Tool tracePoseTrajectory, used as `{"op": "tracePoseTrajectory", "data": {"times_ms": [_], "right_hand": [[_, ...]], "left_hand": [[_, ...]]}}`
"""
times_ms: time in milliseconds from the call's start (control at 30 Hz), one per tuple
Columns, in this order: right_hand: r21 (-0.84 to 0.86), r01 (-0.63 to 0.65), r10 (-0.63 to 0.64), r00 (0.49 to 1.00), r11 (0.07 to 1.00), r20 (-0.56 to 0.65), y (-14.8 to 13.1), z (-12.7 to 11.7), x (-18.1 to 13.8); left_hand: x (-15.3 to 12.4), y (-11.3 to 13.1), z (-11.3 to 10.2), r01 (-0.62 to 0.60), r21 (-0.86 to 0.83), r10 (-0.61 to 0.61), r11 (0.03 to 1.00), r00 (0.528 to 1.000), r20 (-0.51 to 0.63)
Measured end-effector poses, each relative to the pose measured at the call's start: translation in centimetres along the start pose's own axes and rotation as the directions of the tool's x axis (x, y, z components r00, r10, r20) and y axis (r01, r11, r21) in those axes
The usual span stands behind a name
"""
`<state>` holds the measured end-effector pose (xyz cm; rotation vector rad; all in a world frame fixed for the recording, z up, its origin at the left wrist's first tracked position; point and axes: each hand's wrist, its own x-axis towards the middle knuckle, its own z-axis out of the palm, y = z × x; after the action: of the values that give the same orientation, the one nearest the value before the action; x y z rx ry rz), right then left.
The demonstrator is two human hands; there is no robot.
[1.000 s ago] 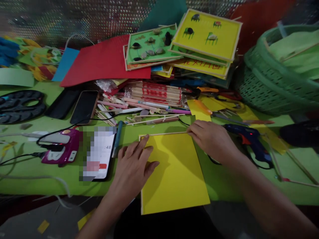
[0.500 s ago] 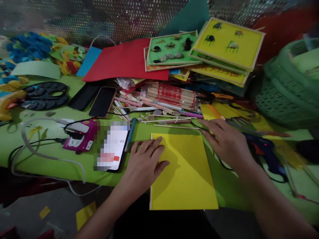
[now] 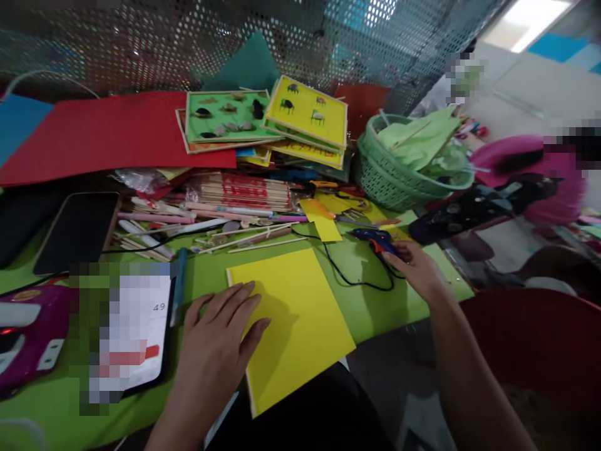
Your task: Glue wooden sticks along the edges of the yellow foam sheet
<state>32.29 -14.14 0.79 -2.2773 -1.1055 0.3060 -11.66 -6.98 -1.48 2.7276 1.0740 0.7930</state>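
While the left hand (image 3: 220, 335) flattens the yellow card (image 3: 291, 322), the phone (image 3: 136, 332) reads "49".

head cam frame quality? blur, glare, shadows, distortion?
Head view: left hand casts a soft shadow on the yellow sheet; right hand at the blue glue gun is slightly soft; ceiling light blown out at top right; edges bowed by the wide lens; phone screen pixelated.

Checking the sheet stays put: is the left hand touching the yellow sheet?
Touching. The head view shows the left hand lying flat, fingers spread on the yellow sheet.
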Motion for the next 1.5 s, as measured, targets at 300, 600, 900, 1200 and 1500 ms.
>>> {"op": "tracePoseTrajectory", "data": {"times_ms": [300, 600, 900, 1200, 1500], "right_hand": [[0.340, -0.083, 0.061, 0.995, 0.937, 0.076, -3.5, -2.1, 0.2], [0.566, -0.096, -0.090, 0.952, 0.819, 0.293, -9.2, -3.7, -4.3], [0.405, -0.048, -0.208, 0.799, 0.913, 0.564, -15.3, 4.5, -5.5], [0.248, 0.207, -0.320, 0.706, 0.946, 0.632, -18.9, 8.0, -5.9], [0.221, 0.314, -0.381, 0.668, 0.923, 0.640, -18.9, 8.8, -5.8]], "left_hand": [[-0.6, 0.3, -0.5, 0.072, -0.079, -0.072, 0.994, 0.997, 0.010], [-2.2, 1.1, -1.1, 0.067, -0.106, -0.064, 0.992, 0.997, 0.038], [-2.3, 1.3, -1.2, 0.140, -0.140, -0.126, 0.980, 0.987, 0.104], [-2.4, 1.3, -1.2, 0.168, -0.183, -0.148, 0.969, 0.982, 0.118], [-2.5, 1.3, -1.0, 0.189, -0.204, -0.164, 0.960, 0.977, 0.134]]}}
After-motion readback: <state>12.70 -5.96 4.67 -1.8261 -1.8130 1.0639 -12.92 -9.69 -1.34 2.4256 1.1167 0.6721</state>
